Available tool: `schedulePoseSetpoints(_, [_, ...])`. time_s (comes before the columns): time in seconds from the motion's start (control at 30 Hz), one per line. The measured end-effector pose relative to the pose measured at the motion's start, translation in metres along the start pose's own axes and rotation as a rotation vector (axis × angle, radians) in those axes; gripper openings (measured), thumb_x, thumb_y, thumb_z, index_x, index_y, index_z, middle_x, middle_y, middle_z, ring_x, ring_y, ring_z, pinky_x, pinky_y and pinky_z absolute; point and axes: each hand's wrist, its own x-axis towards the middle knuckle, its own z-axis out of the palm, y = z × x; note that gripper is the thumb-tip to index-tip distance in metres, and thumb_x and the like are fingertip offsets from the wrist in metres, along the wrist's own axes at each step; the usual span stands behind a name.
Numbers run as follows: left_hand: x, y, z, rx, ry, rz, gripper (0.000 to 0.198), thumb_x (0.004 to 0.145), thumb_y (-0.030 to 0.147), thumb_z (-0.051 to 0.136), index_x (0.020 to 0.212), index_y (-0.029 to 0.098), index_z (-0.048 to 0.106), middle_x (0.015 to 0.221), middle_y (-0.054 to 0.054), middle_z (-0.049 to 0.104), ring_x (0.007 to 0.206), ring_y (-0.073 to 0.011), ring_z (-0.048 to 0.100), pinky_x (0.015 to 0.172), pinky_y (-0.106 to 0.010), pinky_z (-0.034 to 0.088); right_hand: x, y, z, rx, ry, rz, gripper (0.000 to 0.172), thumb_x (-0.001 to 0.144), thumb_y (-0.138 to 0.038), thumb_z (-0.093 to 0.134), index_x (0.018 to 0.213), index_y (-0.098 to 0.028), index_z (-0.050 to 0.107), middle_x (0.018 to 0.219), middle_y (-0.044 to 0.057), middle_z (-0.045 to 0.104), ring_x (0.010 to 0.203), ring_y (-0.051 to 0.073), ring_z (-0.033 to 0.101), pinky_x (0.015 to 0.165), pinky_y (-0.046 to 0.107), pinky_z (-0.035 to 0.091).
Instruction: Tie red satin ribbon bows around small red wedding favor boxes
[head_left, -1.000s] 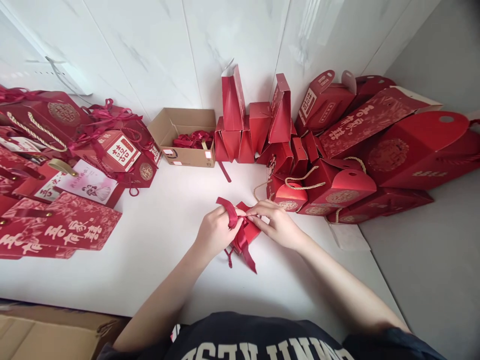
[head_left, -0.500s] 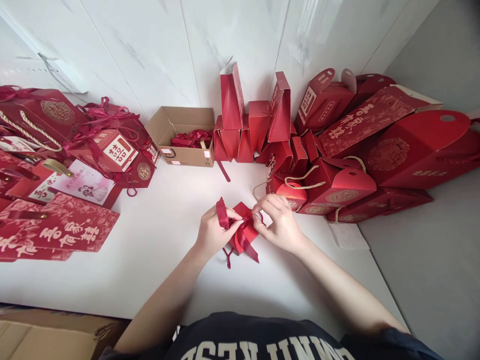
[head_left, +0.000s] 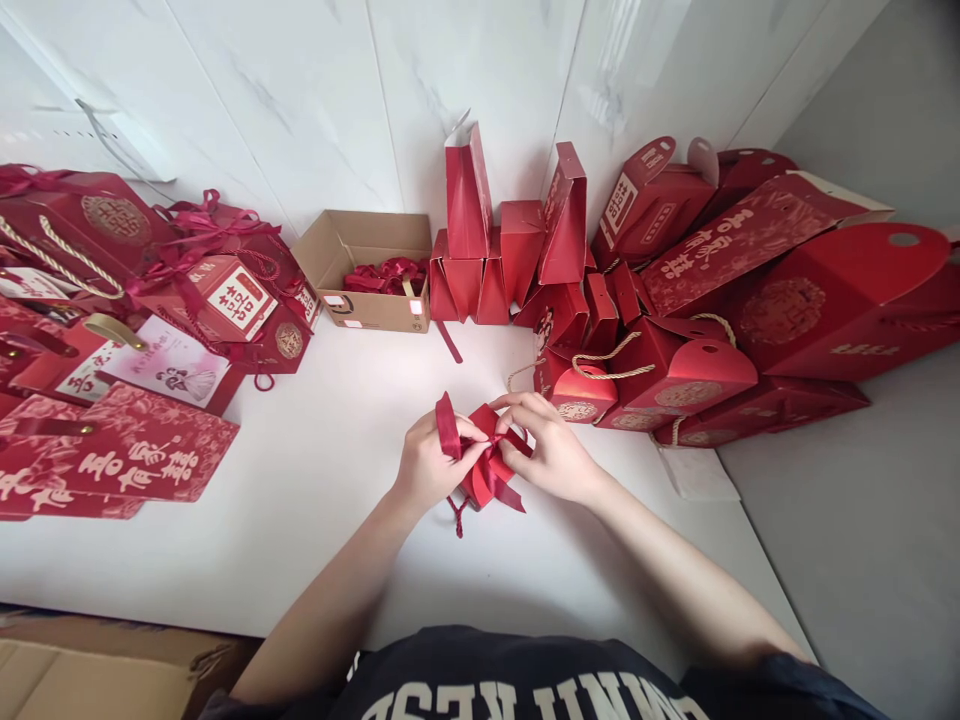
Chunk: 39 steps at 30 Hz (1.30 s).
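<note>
A small red gift box (head_left: 478,488) stands on the white table in front of me, between both hands. Dark red satin ribbon (head_left: 507,492) is looped and crossed on its top, with one tail hanging over the near side. My left hand (head_left: 435,455) pinches the ribbon at the knot, and a loop of it rises over the fingers. My right hand (head_left: 551,448) is closed on the ribbon just right of the knot; its fingertips are partly hidden. A twisted dark red cord (head_left: 457,518) dangles from the box's left side.
An open cardboard box (head_left: 375,312) with dark red ribbon inside stands by the wall. Folded red boxes (head_left: 469,195) are stacked beside it. Larger red gift boxes (head_left: 667,370) crowd the right; finished-looking ones with bows (head_left: 217,225) and red bags (head_left: 150,445) fill the left.
My right hand has moved slightly left and in toward the knot, its fingers now on the ribbon there. The hanging tail has swung a little to the right. My left hand keeps its pinch.
</note>
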Motion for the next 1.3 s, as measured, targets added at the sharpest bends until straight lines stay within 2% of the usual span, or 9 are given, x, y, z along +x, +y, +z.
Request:
schedulePoseSetpoints(0.13, [0.0, 0.0, -0.001, 0.013, -0.019, 0.001, 0.01, 0.079, 0.013, 0.069, 0.08, 0.022, 0.065, 0.077, 0.0, 0.071, 0.075, -0.0156, 0.067, 0.071, -0.031, 0.056, -0.002, -0.002, 0.002, -0.074, 0.134, -0.013, 0.015, 0.082, -0.014, 0.056, 0.093, -0.023, 0.053, 0.11, 0.007, 0.063, 0.101, 0.025, 0.056, 0.09, 0.043, 0.041])
schedulePoseSetpoints(0.3, [-0.001, 0.0, -0.001, 0.038, -0.016, -0.012, 0.007, 0.08, 0.016, 0.068, 0.078, 0.022, 0.065, 0.076, 0.0, 0.071, 0.075, -0.0167, 0.068, 0.072, -0.032, 0.056, -0.001, -0.003, 0.002, -0.025, 0.029, 0.011, 0.02, 0.081, -0.012, 0.055, 0.098, -0.023, 0.053, 0.111, 0.007, 0.063, 0.104, 0.026, 0.056, 0.09, 0.042, 0.043])
schedulePoseSetpoints(0.5, [-0.001, -0.001, 0.0, 0.019, -0.015, 0.023, 0.012, 0.078, 0.01, 0.068, 0.08, 0.022, 0.065, 0.077, 0.0, 0.071, 0.076, -0.0161, 0.067, 0.071, -0.031, 0.055, -0.004, -0.002, 0.007, -0.158, 0.193, -0.032, 0.015, 0.085, -0.014, 0.054, 0.096, -0.023, 0.051, 0.094, 0.004, 0.066, 0.09, 0.022, 0.06, 0.103, 0.047, 0.035])
schedulePoseSetpoints(0.67, [0.0, 0.0, 0.0, 0.024, -0.014, 0.027, 0.012, 0.078, 0.01, 0.068, 0.079, 0.022, 0.065, 0.076, 0.001, 0.071, 0.076, -0.0156, 0.067, 0.072, -0.031, 0.056, -0.004, 0.0, 0.008, -0.135, 0.099, -0.017, 0.013, 0.088, -0.014, 0.05, 0.097, -0.023, 0.053, 0.089, 0.003, 0.065, 0.085, 0.021, 0.06, 0.089, 0.04, 0.044])
schedulePoseSetpoints(0.83, [0.0, 0.001, 0.001, 0.028, -0.017, -0.001, 0.01, 0.079, 0.012, 0.066, 0.077, 0.022, 0.065, 0.074, 0.0, 0.071, 0.075, -0.0167, 0.068, 0.071, -0.032, 0.056, -0.003, 0.012, 0.005, -0.556, 0.24, -0.155, 0.016, 0.086, -0.009, 0.048, 0.089, -0.023, 0.055, 0.073, 0.003, 0.06, 0.073, 0.022, 0.054, 0.084, 0.041, 0.04])
schedulePoseSetpoints(0.93, [0.001, 0.002, 0.0, -0.004, -0.027, -0.02, 0.01, 0.079, 0.012, 0.066, 0.076, 0.022, 0.065, 0.074, -0.001, 0.071, 0.075, -0.017, 0.068, 0.071, -0.032, 0.056, -0.001, 0.017, -0.002, -0.715, 0.355, -0.12, 0.017, 0.085, -0.008, 0.047, 0.087, -0.022, 0.057, 0.069, 0.004, 0.057, 0.068, 0.022, 0.05, 0.069, 0.038, 0.037])
schedulePoseSetpoints(1.07, [0.001, 0.003, -0.001, -0.057, -0.034, -0.068, 0.009, 0.078, 0.014, 0.069, 0.077, 0.021, 0.065, 0.074, 0.0, 0.071, 0.072, -0.0158, 0.066, 0.069, -0.031, 0.055, 0.0, 0.02, -0.022, -0.809, 0.487, -0.053, 0.019, 0.084, -0.008, 0.047, 0.085, -0.022, 0.059, 0.067, 0.005, 0.052, 0.068, 0.022, 0.049, 0.065, 0.037, 0.035])
schedulePoseSetpoints(1.17, [0.002, 0.003, -0.002, -0.081, -0.055, -0.117, 0.008, 0.078, 0.014, 0.069, 0.077, 0.021, 0.066, 0.075, -0.001, 0.07, 0.072, -0.0158, 0.066, 0.068, -0.031, 0.055, 0.0, 0.012, -0.044, -0.693, 0.509, -0.05, 0.019, 0.084, -0.01, 0.048, 0.086, -0.022, 0.062, 0.074, 0.006, 0.053, 0.073, 0.024, 0.053, 0.066, 0.038, 0.04])
schedulePoseSetpoints(1.3, [0.004, 0.001, -0.005, -0.094, -0.097, -0.121, 0.009, 0.078, 0.013, 0.069, 0.077, 0.021, 0.066, 0.076, -0.001, 0.071, 0.073, -0.016, 0.066, 0.071, -0.031, 0.054, 0.003, -0.009, -0.063, -0.162, 0.282, -0.074, 0.024, 0.092, -0.018, 0.042, 0.105, -0.024, 0.061, 0.117, 0.01, 0.056, 0.109, 0.027, 0.056, 0.09, 0.042, 0.046])
